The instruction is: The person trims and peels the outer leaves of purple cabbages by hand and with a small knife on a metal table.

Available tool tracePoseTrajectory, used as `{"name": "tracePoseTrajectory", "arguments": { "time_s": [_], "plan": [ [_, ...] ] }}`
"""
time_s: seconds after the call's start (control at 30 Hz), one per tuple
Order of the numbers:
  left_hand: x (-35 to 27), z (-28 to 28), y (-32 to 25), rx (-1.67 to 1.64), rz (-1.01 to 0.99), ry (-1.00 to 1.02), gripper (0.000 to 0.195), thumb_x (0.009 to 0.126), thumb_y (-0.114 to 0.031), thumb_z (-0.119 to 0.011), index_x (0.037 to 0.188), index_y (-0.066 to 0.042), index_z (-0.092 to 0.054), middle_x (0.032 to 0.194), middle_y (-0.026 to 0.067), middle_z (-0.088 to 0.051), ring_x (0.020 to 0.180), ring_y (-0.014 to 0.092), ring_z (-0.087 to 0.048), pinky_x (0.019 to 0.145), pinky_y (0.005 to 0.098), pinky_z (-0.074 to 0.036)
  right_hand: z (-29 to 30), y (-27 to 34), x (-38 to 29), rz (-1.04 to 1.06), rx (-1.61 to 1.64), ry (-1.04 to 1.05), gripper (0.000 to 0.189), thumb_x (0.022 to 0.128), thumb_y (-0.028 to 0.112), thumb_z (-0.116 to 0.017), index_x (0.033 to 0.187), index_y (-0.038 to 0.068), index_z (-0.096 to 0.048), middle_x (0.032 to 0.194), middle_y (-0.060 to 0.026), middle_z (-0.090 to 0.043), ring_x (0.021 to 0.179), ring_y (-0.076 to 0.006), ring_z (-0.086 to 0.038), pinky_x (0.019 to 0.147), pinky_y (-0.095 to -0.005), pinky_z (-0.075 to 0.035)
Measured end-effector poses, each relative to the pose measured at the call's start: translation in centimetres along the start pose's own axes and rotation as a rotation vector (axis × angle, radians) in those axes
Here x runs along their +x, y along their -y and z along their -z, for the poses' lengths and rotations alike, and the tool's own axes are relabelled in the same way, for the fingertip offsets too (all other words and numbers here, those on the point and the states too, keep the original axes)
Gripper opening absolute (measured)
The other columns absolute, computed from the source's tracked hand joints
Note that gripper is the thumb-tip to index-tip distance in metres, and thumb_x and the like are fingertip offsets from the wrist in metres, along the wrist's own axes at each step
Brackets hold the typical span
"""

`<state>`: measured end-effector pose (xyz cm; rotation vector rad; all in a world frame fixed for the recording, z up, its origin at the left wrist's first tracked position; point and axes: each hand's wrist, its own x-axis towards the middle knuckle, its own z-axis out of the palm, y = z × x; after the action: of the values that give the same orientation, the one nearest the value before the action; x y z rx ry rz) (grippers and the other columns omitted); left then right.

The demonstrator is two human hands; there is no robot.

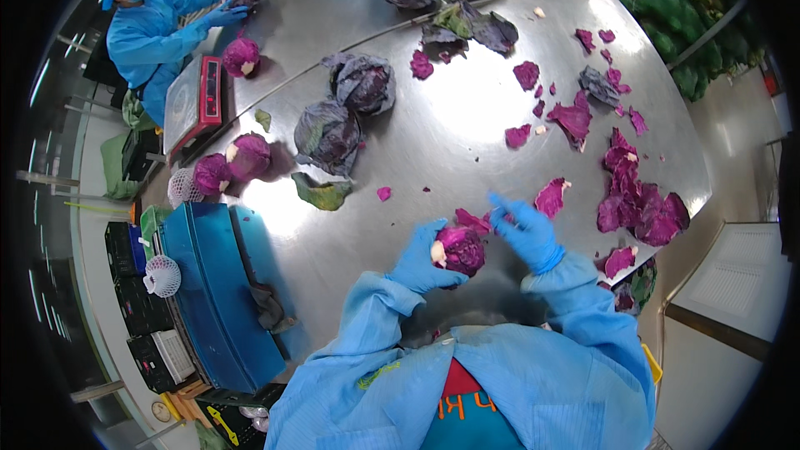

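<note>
My left hand [417, 262], in a blue glove, cups a trimmed red cabbage [464, 250] with its pale cut stem turned to the left. To the right of it, my right hand [525, 231], gloved too, is blurred, with a finger stretched out. A torn purple cabbage leaf [473, 221] lies between the hands, partly against the right fingers; whether they grip it is unclear. Another peeled leaf [551, 198] rests just beyond the right hand. Left of centre stand two untrimmed red cabbages [328, 137] with dull outer leaves.
Purple leaf scraps [637, 209] are heaped along the right side of the steel table [400, 200]. Trimmed cabbages [250, 156] sit at left near a red weighing scale [194, 106] and a blue box [219, 294]. Across the table a co-worker [156, 37] holds a cabbage.
</note>
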<state>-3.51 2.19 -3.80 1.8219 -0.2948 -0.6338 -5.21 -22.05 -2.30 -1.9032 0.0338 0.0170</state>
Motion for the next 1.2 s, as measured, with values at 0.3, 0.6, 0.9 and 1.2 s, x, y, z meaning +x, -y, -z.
{"name": "tracePoseTrajectory", "arguments": {
  "time_s": [0.3, 0.6, 0.9, 1.2],
  "plan": [
    [-0.2, 0.2, -0.2, 0.013, -0.072, 0.097, 0.104, 0.051, -0.020, -0.091, 0.137, -0.001, -0.034, 0.131, 0.0138, -0.043, 0.119, 0.024, -0.045, 0.102, 0.0347, -0.038, -2.7, -0.3, -1.4, 0.188, 0.012, 0.208, 0.032, 0.084, 0.005, -0.064, 0.116, 0.006, -0.062, 0.112, -0.0107, -0.063, 0.101, -0.0236, -0.061, 0.087, -0.0309, -0.048],
    [0.7, 0.6, 0.7, 0.020, -0.133, 0.180, 0.105, 0.054, -0.020, -0.091, 0.139, 0.001, -0.032, 0.135, 0.0158, -0.041, 0.124, 0.023, -0.042, 0.105, 0.0342, -0.035, -1.4, -0.1, -1.0, 0.266, -0.120, 0.229, 0.019, 0.084, 0.012, -0.068, 0.102, 0.010, -0.064, 0.090, -0.0080, -0.062, 0.079, -0.0228, -0.062, 0.068, -0.0307, -0.050],
    [0.3, 1.4, -0.6, -0.254, 0.035, 0.204, 0.105, 0.052, -0.011, -0.090, 0.139, -0.002, -0.032, 0.135, 0.0126, -0.041, 0.124, 0.022, -0.043, 0.104, 0.0338, -0.036, 0.6, -0.7, -1.7, 0.166, -0.102, 0.182, 0.012, 0.087, 0.018, -0.064, 0.094, 0.009, -0.061, 0.084, -0.0089, -0.062, 0.070, -0.0226, -0.063, 0.063, -0.0313, -0.050],
    [0.2, 1.2, 0.6, -0.099, 0.022, 0.131, 0.105, 0.052, -0.013, -0.091, 0.139, -0.003, -0.033, 0.132, 0.0130, -0.043, 0.121, 0.023, -0.044, 0.103, 0.0358, -0.038, 2.3, -4.5, -2.6, -0.116, -0.035, -0.270, 0.028, 0.083, 0.010, -0.069, 0.109, 0.004, -0.061, 0.098, -0.0062, -0.064, 0.087, -0.0139, -0.059, 0.077, -0.0268, -0.048]
  ]
}}
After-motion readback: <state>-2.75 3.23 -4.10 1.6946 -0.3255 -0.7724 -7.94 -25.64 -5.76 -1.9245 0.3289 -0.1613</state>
